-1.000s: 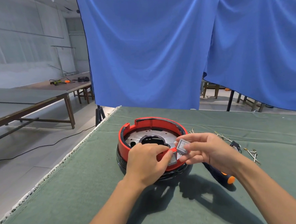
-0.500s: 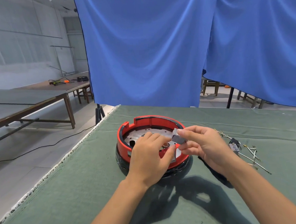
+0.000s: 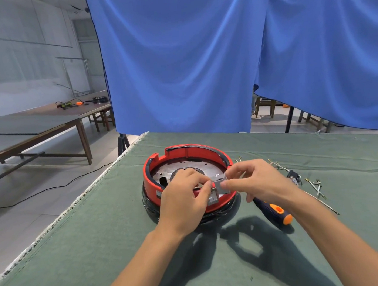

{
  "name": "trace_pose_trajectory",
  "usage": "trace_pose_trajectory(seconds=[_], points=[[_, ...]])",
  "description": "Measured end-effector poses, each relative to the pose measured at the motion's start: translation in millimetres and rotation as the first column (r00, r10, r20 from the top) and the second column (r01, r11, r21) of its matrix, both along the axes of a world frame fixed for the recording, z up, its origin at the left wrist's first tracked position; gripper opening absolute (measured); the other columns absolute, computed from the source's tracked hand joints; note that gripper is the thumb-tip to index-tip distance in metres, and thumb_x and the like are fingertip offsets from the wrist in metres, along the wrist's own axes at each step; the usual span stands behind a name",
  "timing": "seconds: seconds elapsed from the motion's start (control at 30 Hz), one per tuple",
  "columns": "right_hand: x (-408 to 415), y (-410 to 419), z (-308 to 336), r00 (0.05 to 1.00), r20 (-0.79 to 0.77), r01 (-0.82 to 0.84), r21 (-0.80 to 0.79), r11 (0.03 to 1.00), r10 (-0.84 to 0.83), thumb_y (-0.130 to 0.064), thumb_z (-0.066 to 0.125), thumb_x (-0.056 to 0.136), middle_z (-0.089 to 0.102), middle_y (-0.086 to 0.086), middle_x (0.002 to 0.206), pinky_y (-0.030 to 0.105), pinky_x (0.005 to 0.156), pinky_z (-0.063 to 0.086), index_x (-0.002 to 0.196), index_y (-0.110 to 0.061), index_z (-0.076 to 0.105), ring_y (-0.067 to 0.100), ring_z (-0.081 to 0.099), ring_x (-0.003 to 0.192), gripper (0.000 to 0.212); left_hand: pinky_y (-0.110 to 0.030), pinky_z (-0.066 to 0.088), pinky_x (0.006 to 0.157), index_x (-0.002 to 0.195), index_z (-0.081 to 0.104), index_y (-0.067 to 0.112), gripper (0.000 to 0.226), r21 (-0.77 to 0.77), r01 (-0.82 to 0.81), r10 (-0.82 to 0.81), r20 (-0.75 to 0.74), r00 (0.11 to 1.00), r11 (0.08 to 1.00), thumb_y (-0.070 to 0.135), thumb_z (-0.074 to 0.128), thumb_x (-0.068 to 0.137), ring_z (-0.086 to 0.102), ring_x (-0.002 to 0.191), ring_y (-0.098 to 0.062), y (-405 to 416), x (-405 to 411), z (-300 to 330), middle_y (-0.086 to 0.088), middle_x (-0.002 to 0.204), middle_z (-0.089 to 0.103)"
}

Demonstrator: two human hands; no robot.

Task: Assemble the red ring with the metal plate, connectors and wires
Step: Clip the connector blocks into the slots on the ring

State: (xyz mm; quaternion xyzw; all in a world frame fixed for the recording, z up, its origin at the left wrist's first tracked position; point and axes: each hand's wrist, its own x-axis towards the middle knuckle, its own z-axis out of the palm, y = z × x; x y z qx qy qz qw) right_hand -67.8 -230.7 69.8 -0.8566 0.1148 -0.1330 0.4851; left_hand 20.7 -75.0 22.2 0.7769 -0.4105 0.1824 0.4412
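Note:
The red ring (image 3: 188, 152) stands on a black base on the green table, with the round metal plate (image 3: 204, 169) lying inside it. My right hand (image 3: 255, 182) pinches a small grey connector (image 3: 221, 186) over the ring's near rim. My left hand (image 3: 184, 198) covers the near left part of the ring, and its thumb and forefinger pinch the same connector's left edge. A second grey connector (image 3: 212, 200) sits in the rim just below. Loose wires (image 3: 314, 185) lie to the right on the table.
A black and orange screwdriver (image 3: 274, 210) lies right of the ring, partly under my right wrist. The green table (image 3: 101, 247) has its left edge (image 3: 62, 214) close by. Blue cloth (image 3: 178, 61) hangs behind. Wooden tables stand at far left.
My right hand has brought the grey connector down from above the plate to the ring's near rim. My left hand's fingers closed in on it. The screwdriver shows again.

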Motion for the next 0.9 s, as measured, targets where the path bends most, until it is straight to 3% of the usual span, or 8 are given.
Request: trace_pose_trajectory(seconds=[0.13, 0.33, 0.43, 0.57, 0.73, 0.9], points=[[0.0, -3.9, -0.6, 0.996, -0.081, 0.03, 0.008, 1.0, -0.029, -0.018, 0.079, 0.072, 0.063, -0.006, 0.055, 0.023, 0.041, 0.047, 0.081, -0.011, 0.067, 0.01, 0.057, 0.046, 0.016, -0.024, 0.034, 0.073, 0.093, 0.07, 0.023, 0.024, 0.154, -0.118, 0.1, 0.117, 0.988, 0.981, 0.036, 0.05, 0.09, 0.058, 0.091, -0.013, -0.9, -2.0, 0.3, 0.009, 0.092, 0.068], [-3.7, -7.2, 0.7, 0.967, -0.248, 0.015, -0.183, 0.983, -0.06, -0.025, 0.079, 0.069, 0.065, 0.0, 0.052, 0.023, 0.045, 0.05, 0.081, -0.007, 0.066, 0.017, 0.068, 0.051, 0.025, -0.03, 0.036, 0.074, 0.101, 0.067, 0.031, 0.028, 0.245, -0.157, 0.12, 0.161, 0.98, 0.957, 0.048, 0.046, 0.093, 0.061, 0.088, -0.015, -0.3, 0.0, -0.1, 0.009, 0.092, 0.07], [-0.2, -1.2, -2.9, 0.97, -0.225, 0.033, -0.254, 0.967, -0.092, -0.025, 0.08, 0.072, 0.066, 0.001, 0.052, 0.025, 0.046, 0.053, 0.079, -0.002, 0.066, 0.015, 0.069, 0.05, 0.028, -0.029, 0.037, 0.073, 0.102, 0.068, 0.032, 0.029, 0.252, -0.157, 0.115, 0.173, 0.978, 0.955, 0.048, 0.045, 0.093, 0.062, 0.09, -0.013, -0.3, 0.6, 0.1, 0.01, 0.094, 0.071], [2.7, 2.3, -3.8, 0.978, -0.166, 0.061, -0.349, 0.935, -0.126, -0.027, 0.08, 0.074, 0.07, 0.007, 0.058, 0.035, 0.057, 0.06, 0.077, 0.0, 0.067, 0.015, 0.069, 0.051, 0.031, -0.029, 0.04, 0.072, 0.101, 0.069, 0.032, 0.034, 0.256, -0.15, 0.108, 0.172, 0.979, 0.955, 0.051, 0.041, 0.092, 0.062, 0.089, -0.012, -0.4, 1.9, -0.5, 0.011, 0.093, 0.071], [4.0, 4.9, -7.0, 0.982, -0.155, 0.055, -0.326, 0.944, -0.111, -0.02, 0.08, 0.076, 0.072, 0.009, 0.064, 0.03, 0.057, 0.06, 0.082, -0.002, 0.067, 0.016, 0.07, 0.056, 0.023, -0.032, 0.042, 0.073, 0.098, 0.07, 0.03, 0.042, 0.257, -0.142, 0.102, 0.164, 0.981, 0.956, 0.052, 0.035, 0.088, 0.062, 0.087, -0.013, -1.3, 1.0, -0.5, 0.011, 0.091, 0.071], [3.9, -0.9, -7.6, 0.99, -0.135, 0.018, -0.207, 0.978, -0.047, -0.008, 0.072, 0.082, 0.072, 0.007, 0.068, 0.021, 0.05, 0.055, 0.089, -0.008, 0.065, 0.012, 0.07, 0.056, 0.01, -0.029, 0.034, 0.07, 0.095, 0.07, 0.029, 0.039, 0.241, -0.151, 0.11, 0.178, 0.978, 0.959, 0.05, 0.037, 0.088, 0.061, 0.084, -0.012, -1.6, 0.3, -1.9, 0.01, 0.088, 0.07]])
